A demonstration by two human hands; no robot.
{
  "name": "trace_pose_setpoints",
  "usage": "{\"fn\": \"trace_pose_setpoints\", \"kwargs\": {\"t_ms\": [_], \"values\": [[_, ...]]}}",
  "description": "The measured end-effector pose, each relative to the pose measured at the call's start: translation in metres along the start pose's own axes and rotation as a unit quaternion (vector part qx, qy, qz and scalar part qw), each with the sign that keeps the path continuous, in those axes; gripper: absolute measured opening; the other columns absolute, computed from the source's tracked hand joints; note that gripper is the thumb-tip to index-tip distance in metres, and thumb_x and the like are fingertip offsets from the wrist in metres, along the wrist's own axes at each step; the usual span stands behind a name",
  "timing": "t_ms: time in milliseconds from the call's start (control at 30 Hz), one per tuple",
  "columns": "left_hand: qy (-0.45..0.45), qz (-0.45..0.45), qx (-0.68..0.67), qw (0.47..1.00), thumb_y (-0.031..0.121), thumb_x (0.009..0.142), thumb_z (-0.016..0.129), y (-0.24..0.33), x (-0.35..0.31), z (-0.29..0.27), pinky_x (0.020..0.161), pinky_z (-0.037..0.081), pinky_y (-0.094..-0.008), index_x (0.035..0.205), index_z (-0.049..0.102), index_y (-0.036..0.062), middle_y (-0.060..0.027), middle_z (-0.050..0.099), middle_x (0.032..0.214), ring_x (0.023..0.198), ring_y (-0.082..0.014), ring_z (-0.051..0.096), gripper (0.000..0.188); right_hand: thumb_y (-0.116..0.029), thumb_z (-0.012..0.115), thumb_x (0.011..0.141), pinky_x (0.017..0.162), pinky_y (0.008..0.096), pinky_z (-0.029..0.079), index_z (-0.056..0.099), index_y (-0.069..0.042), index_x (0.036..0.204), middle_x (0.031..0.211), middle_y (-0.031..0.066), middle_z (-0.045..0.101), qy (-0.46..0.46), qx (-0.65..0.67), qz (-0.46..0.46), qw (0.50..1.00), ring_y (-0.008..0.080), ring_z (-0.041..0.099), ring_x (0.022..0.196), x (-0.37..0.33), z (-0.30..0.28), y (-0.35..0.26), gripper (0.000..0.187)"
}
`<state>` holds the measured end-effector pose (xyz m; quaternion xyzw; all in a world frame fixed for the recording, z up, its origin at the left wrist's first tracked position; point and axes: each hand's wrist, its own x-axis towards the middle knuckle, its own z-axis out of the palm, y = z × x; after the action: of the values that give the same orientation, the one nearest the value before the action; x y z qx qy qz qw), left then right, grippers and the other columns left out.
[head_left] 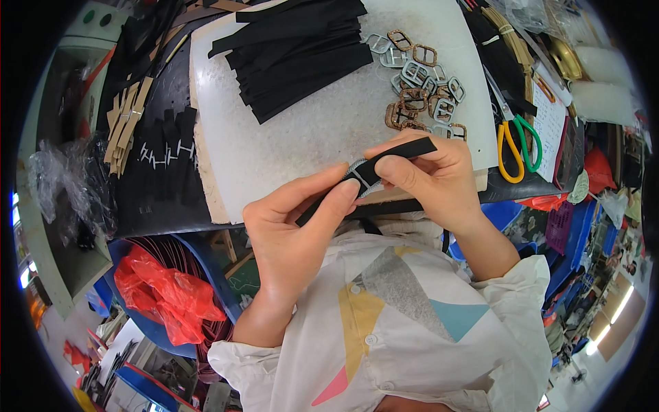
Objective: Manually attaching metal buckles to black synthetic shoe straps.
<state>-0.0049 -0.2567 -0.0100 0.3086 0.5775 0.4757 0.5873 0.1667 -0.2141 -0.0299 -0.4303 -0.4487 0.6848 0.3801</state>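
Close to the front edge of the white work board (295,158), both hands hold a black fabric strap (415,147) that runs through a pale grey buckle (362,180). My left hand (292,223) pinches the strap's lower-left part beside the buckle, thumb on top. On the other side, my right hand (439,178) grips the upper-right end between thumb and fingers. The buckle's bar shows across the strap between the two thumbs; fingers cover part of its frame. Beyond my right hand lies a loose pile of grey and brown patterned buckles (415,75).
A stack of black strips (295,51) lies at the board's far side. Scissors (509,147) with yellow and green handles rest at right. Tan strips (127,123) and black straps with metal pieces (168,147) lie at left. Below stands a blue bin (230,295) with a red bag (168,292).
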Motion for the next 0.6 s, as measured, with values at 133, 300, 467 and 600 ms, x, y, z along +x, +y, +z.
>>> {"fn": "trace_pose_setpoints", "kwargs": {"t_ms": [133, 300, 467, 600], "values": [[0.013, 0.032, 0.032, 0.999, -0.002, 0.079, 0.069, -0.001, 0.000, -0.004, 0.071, 0.052, -0.0229, 0.099, 0.066, -0.0070, -0.0128, 0.068, 0.086, 0.076, -0.0135, 0.065, 0.021, -0.011, 0.069, 0.083, 0.060, 0.0228, 0.048, 0.069, 0.001, 0.093, 0.079, 0.0053, 0.067, 0.029, -0.059, 0.022, 0.998, 0.0085, 0.059, 0.067, 0.005, 0.009, -0.004, 0.015], [0.224, 0.177, 0.135, 0.949, 0.002, 0.083, 0.066, -0.008, 0.034, -0.057, 0.071, 0.049, -0.0214, 0.100, 0.066, -0.0058, -0.0097, 0.068, 0.084, 0.075, -0.0116, 0.063, 0.020, -0.011, 0.072, 0.075, 0.063, 0.0307, 0.050, 0.066, -0.001, 0.088, 0.080, 0.0094, 0.065, 0.017, -0.393, -0.301, 0.869, 0.0197, 0.061, 0.071, 0.057, 0.011, -0.005, 0.017], [0.353, 0.269, 0.398, 0.803, 0.008, 0.082, 0.069, -0.026, 0.069, -0.131, 0.074, 0.047, -0.0239, 0.098, 0.070, 0.0008, -0.0063, 0.068, 0.092, 0.083, -0.0134, 0.061, 0.017, -0.006, 0.069, 0.072, 0.068, 0.0348, 0.050, 0.063, -0.002, 0.084, 0.080, 0.0083, 0.058, 0.011, -0.564, -0.400, 0.722, 0.0255, 0.058, 0.082, 0.113, 0.026, -0.003, 0.014], [0.402, 0.315, 0.559, 0.652, 0.012, 0.079, 0.072, -0.021, 0.068, -0.132, 0.084, 0.044, -0.0306, 0.096, 0.072, 0.0072, -0.0059, 0.067, 0.100, 0.099, -0.0195, 0.056, 0.019, -0.005, 0.068, 0.073, 0.071, 0.0352, 0.050, 0.063, -0.002, 0.085, 0.082, 0.0093, 0.058, -0.004, -0.545, -0.366, 0.754, 0.0262, 0.058, 0.084, 0.119, 0.030, 0.002, 0.014]]}}
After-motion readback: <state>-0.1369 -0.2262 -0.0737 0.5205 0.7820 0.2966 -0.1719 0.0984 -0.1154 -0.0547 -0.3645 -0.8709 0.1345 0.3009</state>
